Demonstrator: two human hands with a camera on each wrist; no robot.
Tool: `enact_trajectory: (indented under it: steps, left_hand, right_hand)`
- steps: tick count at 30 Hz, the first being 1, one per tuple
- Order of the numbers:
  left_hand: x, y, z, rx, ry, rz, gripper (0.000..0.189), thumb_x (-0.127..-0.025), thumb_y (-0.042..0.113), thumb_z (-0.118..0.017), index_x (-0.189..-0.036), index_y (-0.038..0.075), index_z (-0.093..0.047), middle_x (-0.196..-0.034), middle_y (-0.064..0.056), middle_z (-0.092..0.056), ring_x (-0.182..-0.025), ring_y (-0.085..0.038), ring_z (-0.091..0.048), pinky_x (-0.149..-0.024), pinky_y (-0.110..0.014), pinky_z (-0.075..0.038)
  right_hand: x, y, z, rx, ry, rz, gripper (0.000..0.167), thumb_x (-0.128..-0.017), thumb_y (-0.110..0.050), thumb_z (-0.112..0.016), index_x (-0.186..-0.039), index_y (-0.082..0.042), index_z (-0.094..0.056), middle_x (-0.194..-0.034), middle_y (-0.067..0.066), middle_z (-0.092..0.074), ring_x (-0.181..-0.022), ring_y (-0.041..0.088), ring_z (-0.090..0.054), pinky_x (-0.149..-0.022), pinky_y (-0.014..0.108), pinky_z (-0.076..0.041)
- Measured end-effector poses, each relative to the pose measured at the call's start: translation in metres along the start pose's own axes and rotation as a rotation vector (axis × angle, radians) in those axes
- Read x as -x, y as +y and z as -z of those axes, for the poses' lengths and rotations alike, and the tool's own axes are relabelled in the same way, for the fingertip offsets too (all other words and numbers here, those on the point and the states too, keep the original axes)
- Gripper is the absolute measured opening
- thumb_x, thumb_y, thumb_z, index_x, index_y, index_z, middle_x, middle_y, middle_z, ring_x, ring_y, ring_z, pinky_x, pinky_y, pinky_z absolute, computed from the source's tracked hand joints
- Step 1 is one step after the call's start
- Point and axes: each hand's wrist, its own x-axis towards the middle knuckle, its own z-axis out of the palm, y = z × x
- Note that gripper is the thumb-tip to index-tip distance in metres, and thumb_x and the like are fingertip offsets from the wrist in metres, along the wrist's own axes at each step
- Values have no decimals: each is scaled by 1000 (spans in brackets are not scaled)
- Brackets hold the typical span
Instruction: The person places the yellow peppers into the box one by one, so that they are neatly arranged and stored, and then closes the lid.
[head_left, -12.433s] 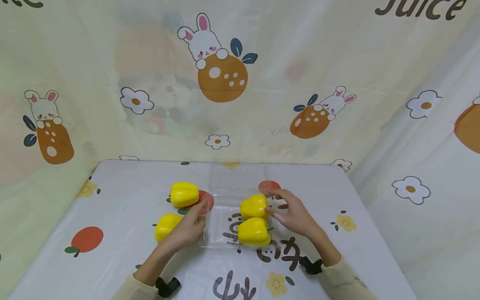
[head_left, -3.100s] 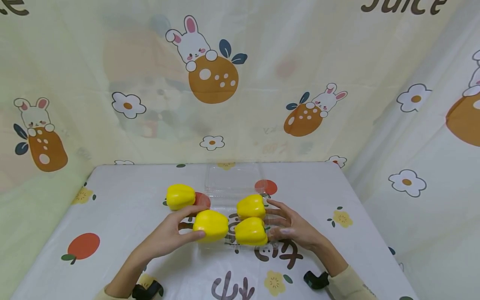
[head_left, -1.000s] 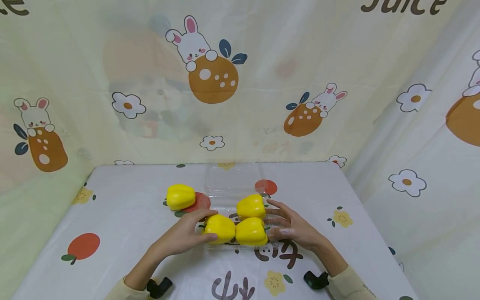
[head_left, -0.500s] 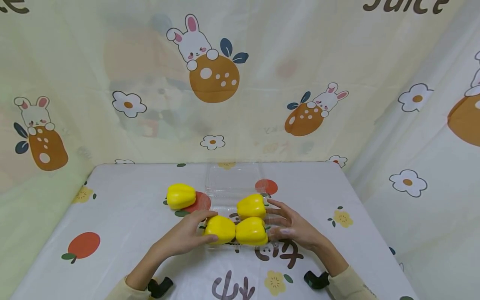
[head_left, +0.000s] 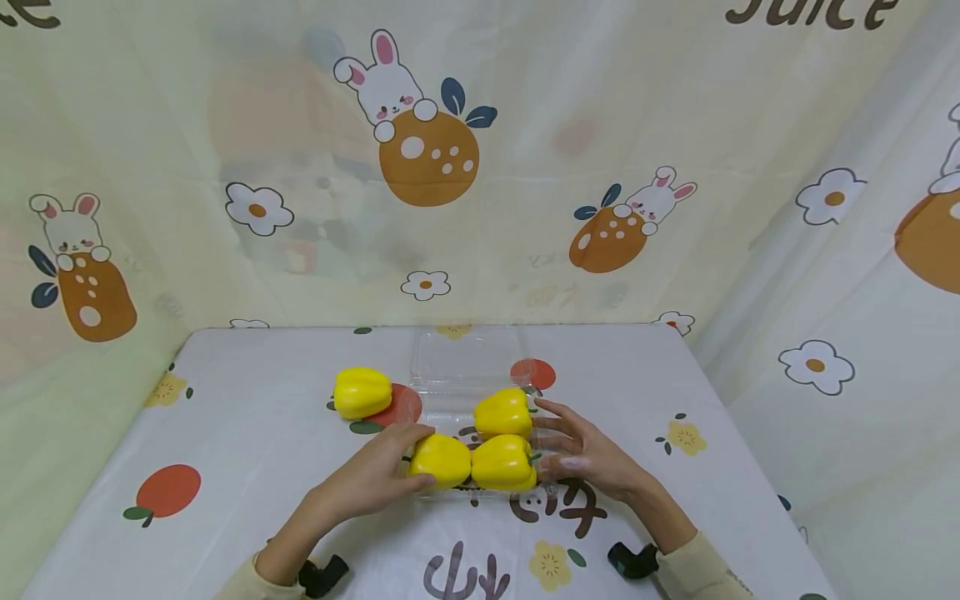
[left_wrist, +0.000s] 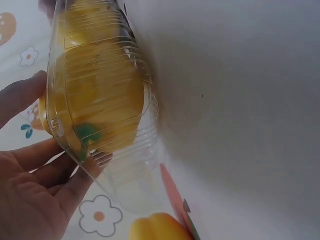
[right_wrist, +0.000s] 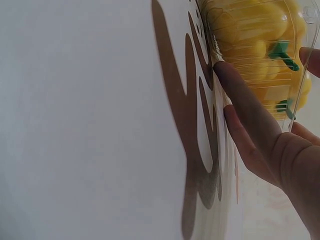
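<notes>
A clear plastic clamshell box [head_left: 442,402] lies with its lid [head_left: 468,354] folded back. Two yellow bell peppers sit in its right side: a rear one [head_left: 502,413] and a front one [head_left: 504,462]. My left hand [head_left: 367,471] holds another yellow bell pepper [head_left: 441,461] in the box's front left, thumb in front and fingers behind, around its stem end. In the left wrist view, that pepper [left_wrist: 97,95] shows through the ribbed wall. My right hand [head_left: 588,450] rests along the box's right side, fingers extended and spread, a fingertip touching the wall low down in the right wrist view.
One more yellow bell pepper [head_left: 362,393] lies on the tablecloth [head_left: 247,408] left of the box. A printed curtain [head_left: 300,125] closes off the back and sides of the table. Black wrist mounts [head_left: 632,560] show at both wrists.
Since about three seconds ago the held pepper has moved right and down into the box, against the front right pepper. Over the last second my left hand has barely shifted; the right stays put.
</notes>
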Motion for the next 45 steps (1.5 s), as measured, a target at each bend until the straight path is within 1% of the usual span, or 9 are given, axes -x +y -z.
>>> enact_trajectory:
  steps: [5,12,18,26,29,35,42,45]
  left_hand:
    - [0,1,0,-13,0,-3,66,-92,28,-83,-148,2,-57,-151,-16,-60,-140,-35,-55,-121,-61,-44]
    - [4,2,2,-63,8,-63,65,-94,29,-81,-146,-2,-57,-150,-17,-61,-140,-35,-55,-121,-59,-44]
    - [3,3,2,-85,3,-67,65,-94,29,-80,-146,-3,-58,-149,-18,-62,-139,-35,-55,-121,-58,-45]
    - [1,3,0,-116,6,-73,65,-94,27,-80,-147,-4,-58,-150,-19,-61,-141,-36,-54,-121,-57,-44]
    - [1,2,0,-118,3,-68,65,-94,27,-80,-147,-3,-57,-151,-19,-60,-142,-36,-53,-122,-57,-44]
    - [3,1,-1,-83,4,-59,66,-94,28,-80,-148,-2,-57,-151,-17,-61,-140,-35,-54,-121,-57,-44]
    - [3,-1,-1,-83,9,-89,73,-94,28,-81,-154,-1,-51,-157,-18,-55,-148,-38,-48,-125,-59,-39]
    - [3,0,-1,-77,6,-83,76,-93,28,-82,-155,0,-49,-160,-18,-52,-151,-39,-45,-126,-59,-37]
  right_hand:
    - [0,0,0,-3,-6,4,100,-91,-17,-72,-171,-17,-13,-172,25,-29,-147,52,-46,-109,56,-57]
    - [0,-1,1,-24,-10,9,100,-90,-16,-72,-171,-17,-13,-172,25,-29,-146,51,-48,-106,53,-59]
    - [0,-1,0,-28,-11,3,100,-90,-16,-72,-171,-17,-13,-171,25,-29,-146,50,-48,-106,52,-59]
    - [0,0,0,-29,-9,2,101,-90,-17,-72,-171,-17,-12,-172,24,-28,-147,51,-47,-107,53,-59]
    - [0,0,0,-24,-2,-5,101,-89,-16,-73,-171,-18,-13,-172,24,-28,-147,51,-47,-107,53,-59]
    - [0,0,-1,-25,5,-17,102,-88,-16,-73,-171,-19,-14,-172,24,-28,-148,51,-47,-107,53,-59]
    - [0,-1,-1,-19,10,-14,101,-87,-15,-73,-171,-21,-16,-172,24,-28,-148,51,-47,-108,53,-58]
    - [0,0,0,-28,3,-11,100,-88,-15,-72,-171,-21,-16,-172,24,-28,-147,51,-47,-108,53,-58]
